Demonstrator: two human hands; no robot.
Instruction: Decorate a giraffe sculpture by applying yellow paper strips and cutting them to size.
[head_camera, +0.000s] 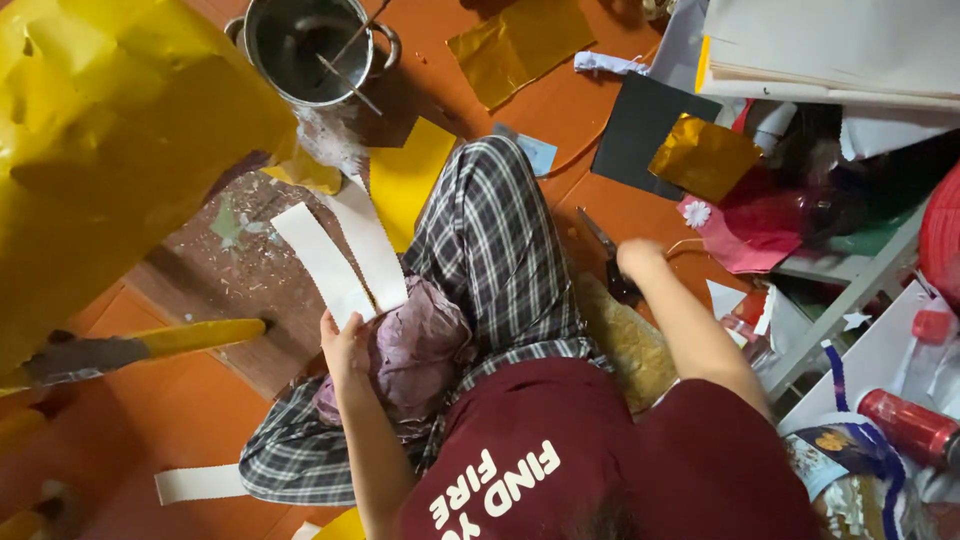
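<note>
1. I see a big crumpled sheet of yellow foil paper (110, 140) filling the space well beyond my left hand, up and away from it; its surface is creased and glossy.
2. The orange floor (150, 420) lies under everything; a worn wooden board (240, 270) speckled with scraps sits just past my left hand.
3. My plaid-trousered leg (495, 250) runs between both hands, bent at the knee; a wad of pale purple tissue (415, 345) rests on it, touching the left hand's inner side.
4. A steel pot (305, 45) with thin sticks inside stands far ahead of the left hand; a gold foil square (520, 45) lies beyond the right hand, well apart.
5. Two white paper strips (345, 255) rise from my left hand (343, 345); its fingers are closed around their lower ends, pinching them together, and the strips fan apart above.
6. My right hand (640, 260) is down at the floor, on dark-handled scissors (610, 265) whose blades point away from it; I cannot tell whether the fingers are closed on the handles, the hand being blurred.
7. A red can (910, 425) lies well off to the right hand's outer side.
</note>
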